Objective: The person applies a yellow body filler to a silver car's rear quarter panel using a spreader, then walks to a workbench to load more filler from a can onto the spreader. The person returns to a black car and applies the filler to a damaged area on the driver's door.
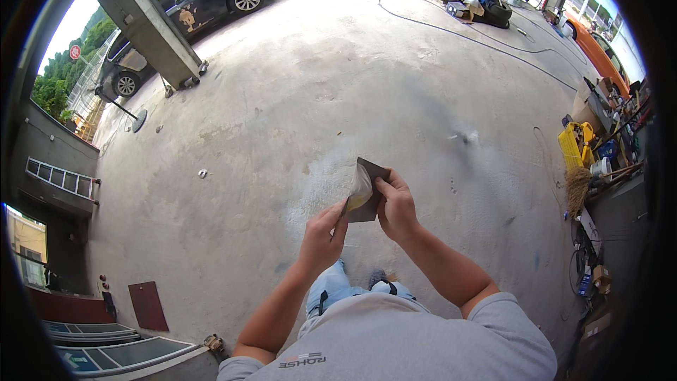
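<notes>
Dark grey and thin, the sheet-like piece [369, 206] sits between your two hands, out in front of you and above the concrete floor [268, 141]. What counts most, by my judgement, is how it lies between your grips: your left hand [325, 234] has its lower left end, nearer your body, while your right hand [398, 208] has its right side, a little farther out. Both already touch it — neither has to reach. Its long axis seems to run mostly away from you, the far corner leaning slightly left.

Your left thumb and fingers close together on that lower left edge, though much of the pinch is hidden; your right thumb lies on the dark part with its fingers tucked out of sight behind, so it looks like a pinch too.

As for its look — the right part is flat and dull with a sharp upper corner, and toward the left a pale face [360, 185] bows in a curve, yellowish low down. You can't tell from this view whether it is one bent piece or two held together, nor whether the pale part is a coating.
</notes>
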`<act>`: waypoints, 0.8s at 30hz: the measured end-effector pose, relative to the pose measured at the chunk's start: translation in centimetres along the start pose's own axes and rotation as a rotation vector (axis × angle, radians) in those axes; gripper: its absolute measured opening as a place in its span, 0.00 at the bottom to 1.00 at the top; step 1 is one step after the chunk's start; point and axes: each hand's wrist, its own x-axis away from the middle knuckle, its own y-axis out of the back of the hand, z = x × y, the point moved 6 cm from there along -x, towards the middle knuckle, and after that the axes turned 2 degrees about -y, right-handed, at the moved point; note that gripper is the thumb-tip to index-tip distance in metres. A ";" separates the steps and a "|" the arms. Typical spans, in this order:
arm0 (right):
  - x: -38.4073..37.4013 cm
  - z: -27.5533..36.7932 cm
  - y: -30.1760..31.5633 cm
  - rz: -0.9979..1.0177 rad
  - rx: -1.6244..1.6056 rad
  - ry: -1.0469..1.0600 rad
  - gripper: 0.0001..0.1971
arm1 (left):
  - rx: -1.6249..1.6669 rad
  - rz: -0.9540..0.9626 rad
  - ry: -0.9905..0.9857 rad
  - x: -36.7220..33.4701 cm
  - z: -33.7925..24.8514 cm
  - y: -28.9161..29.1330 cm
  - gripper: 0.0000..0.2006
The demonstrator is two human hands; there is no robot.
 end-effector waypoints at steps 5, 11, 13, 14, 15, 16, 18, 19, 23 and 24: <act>-8.9 1.6 -3.2 0.079 0.077 0.095 0.11 | -0.157 0.047 0.014 -3.4 5.8 4.4 0.11; -19.6 -1.4 -10.8 0.711 0.721 -0.006 0.15 | 0.161 -0.169 0.289 -10.6 16.5 14.2 0.06; -23.1 -2.9 -12.9 0.784 0.893 0.007 0.16 | 0.248 -0.222 0.275 -13.2 19.1 17.1 0.07; -24.8 -3.3 -13.6 0.800 0.957 0.009 0.17 | 0.297 -0.244 0.266 -14.6 20.3 18.4 0.07; -26.4 -3.5 -14.1 0.815 1.024 0.011 0.17 | 0.283 -0.235 0.273 -15.9 21.4 19.6 0.07; -28.0 -3.4 -14.6 0.824 1.101 0.060 0.17 | 0.276 -0.226 0.286 -17.0 22.5 20.6 0.07; -31.3 -2.7 -15.3 0.834 1.253 0.164 0.16 | 0.348 -0.221 0.337 -19.6 24.4 21.8 0.07; -32.9 -2.0 -15.6 0.781 1.429 0.296 0.16 | 0.424 -0.225 0.370 -21.1 25.3 22.3 0.08; -37.5 -0.2 -17.8 0.547 1.617 0.872 0.16 | 0.790 -0.375 0.455 -28.1 28.2 23.5 0.12; -38.2 -0.2 -18.4 0.504 1.540 1.011 0.16 | 0.815 -0.359 0.458 -30.2 28.6 23.3 0.13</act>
